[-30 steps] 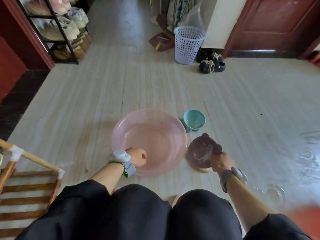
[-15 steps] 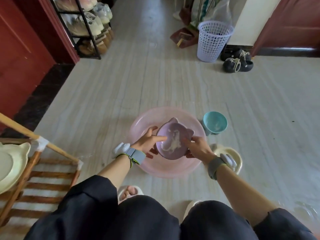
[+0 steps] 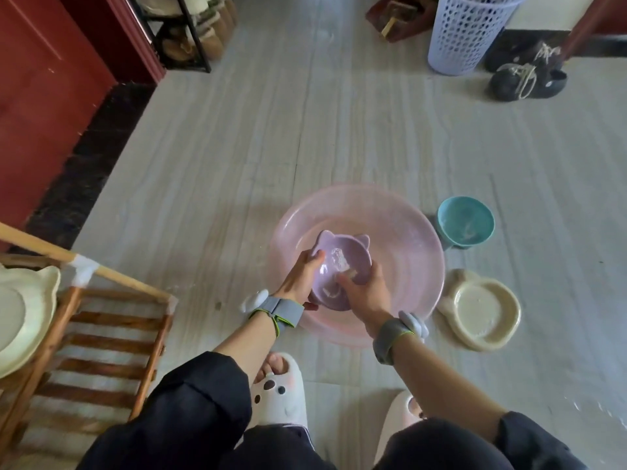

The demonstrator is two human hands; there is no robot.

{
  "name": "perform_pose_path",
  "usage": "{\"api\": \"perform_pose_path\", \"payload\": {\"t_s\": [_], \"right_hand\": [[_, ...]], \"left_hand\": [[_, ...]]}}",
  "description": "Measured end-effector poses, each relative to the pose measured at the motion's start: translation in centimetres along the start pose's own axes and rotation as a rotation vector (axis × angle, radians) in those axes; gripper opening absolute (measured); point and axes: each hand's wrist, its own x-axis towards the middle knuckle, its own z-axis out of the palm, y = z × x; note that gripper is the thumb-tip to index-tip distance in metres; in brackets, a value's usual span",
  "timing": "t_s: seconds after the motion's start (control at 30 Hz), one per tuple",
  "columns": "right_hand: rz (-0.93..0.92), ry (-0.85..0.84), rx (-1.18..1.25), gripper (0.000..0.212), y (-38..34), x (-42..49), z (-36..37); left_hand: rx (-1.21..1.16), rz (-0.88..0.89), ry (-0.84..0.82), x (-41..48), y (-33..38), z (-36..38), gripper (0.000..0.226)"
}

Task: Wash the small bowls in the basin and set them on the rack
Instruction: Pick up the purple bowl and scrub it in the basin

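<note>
**Purple bowl held over the pink basin**

I hold the purple bowl [image 3: 339,266], the one with cat ears, tilted over the near left part of the pink basin [image 3: 407,232]. My left hand [image 3: 300,278] grips its left rim, fingers [image 3: 315,257] curled round the edge. My right hand [image 3: 364,293] curls over the right rim, fingertips inside the hollow.

The basin sits on a pale streaked floor [image 3: 339,130]. Just right of it stands a teal bowl [image 3: 464,222]; nearer me on that side lies a cream dish [image 3: 481,312]. Left of the basin is the wooden rack [image 3: 101,334], with a cream plate [image 3: 23,317] leaning on it. My slippers [image 3: 278,391] are just below the basin.

Far beyond the basin are a lilac basket [image 3: 464,32], dark shoes [image 3: 527,78] and a shoe shelf [image 3: 190,32]. A red door [image 3: 44,96] stands far left.
</note>
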Motion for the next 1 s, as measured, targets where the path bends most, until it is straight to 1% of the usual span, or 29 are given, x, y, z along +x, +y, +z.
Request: {"api": "perform_pose_path", "payload": {"t_s": [0.07, 0.13, 0.17, 0.2, 0.3, 0.33, 0.4, 0.47, 0.57, 0.6, 0.63, 0.7, 0.73, 0.77, 0.8, 0.87, 0.9, 1.0], "right_hand": [[-0.015, -0.028, 0.017, 0.069, 0.2, -0.1, 0.5], [-0.064, 0.003, -0.035, 0.08, 0.5, 0.3, 0.6], [-0.09, 0.023, -0.064, 0.079, 0.7, 0.6, 0.5], [-0.099, 0.036, -0.096, 0.071, 0.9, 0.8, 0.2], [-0.09, 0.06, -0.279, 0.026, 1.2, 2.1, -0.9], [-0.112, 0.073, -0.361, 0.026, 1.3, 2.6, -1.2], [-0.16, 0.116, -0.471, 0.042, 1.2, 3.1, -1.7], [-0.148, 0.153, -0.5, 0.05, 0.9, 3.3, -2.0], [-0.038, 0.099, -0.421, 0.045, 0.7, 3.4, -1.5], [0.003, 0.079, -0.388, 0.049, 0.5, 3.2, -0.9], [0.031, 0.069, -0.353, 0.059, 0.5, 2.9, -0.4], [0.027, 0.065, -0.305, 0.075, 0.7, 2.5, 0.3], [0.016, 0.054, -0.302, 0.077, 0.8, 2.4, 0.3], [0.006, 0.042, -0.315, 0.074, 1.0, 2.6, 0.0], [-0.002, 0.032, -0.355, 0.066, 1.2, 2.8, -0.5], [-0.075, 0.039, -0.491, 0.051, 1.5, 3.4, -1.6], [-0.126, 0.054, -0.562, 0.05, 1.6, 3.6, -2.1], [-0.214, 0.103, -0.71, 0.057, 1.7, 3.9, -3.0]], "left_hand": [[-0.004, -0.013, -0.012, 0.5, -0.2, 0.2, 0.034], [-0.021, -0.039, -0.02, 0.9, -0.3, 0.3, 0.034], [-0.037, -0.049, -0.022, 0.9, -0.3, 0.4, 0.034], [-0.049, -0.057, -0.022, 1.0, -0.5, 0.4, 0.036], [-0.043, -0.082, -0.013, 1.4, -0.9, 0.2, 0.042], [-0.036, -0.083, -0.013, 1.5, -1.1, 0.1, 0.043], [-0.03, -0.08, -0.016, 1.7, -1.2, 0.0, 0.042], [-0.022, -0.076, -0.021, 1.9, -1.0, 0.1, 0.04], [0.019, -0.069, -0.042, 1.9, -0.7, 0.6, 0.039], [0.038, -0.063, -0.051, 1.9, -0.7, 0.9, 0.04], [0.056, -0.059, -0.059, 1.7, -0.6, 1.1, 0.041], [0.07, -0.062, -0.067, 1.6, -0.7, 1.3, 0.042], [0.073, -0.065, -0.065, 1.7, -0.7, 1.3, 0.042], [0.084, -0.068, -0.061, 1.7, -0.7, 1.2, 0.043], [0.099, -0.07, -0.056, 1.8, -0.9, 1.1, 0.044], [0.141, -0.072, -0.052, 2.0, -1.0, 0.9, 0.046], [0.16, -0.073, -0.051, 2.0, -0.9, 0.9, 0.044], [0.186, -0.065, -0.045, 2.2, -0.5, 1.0, 0.04]]}}
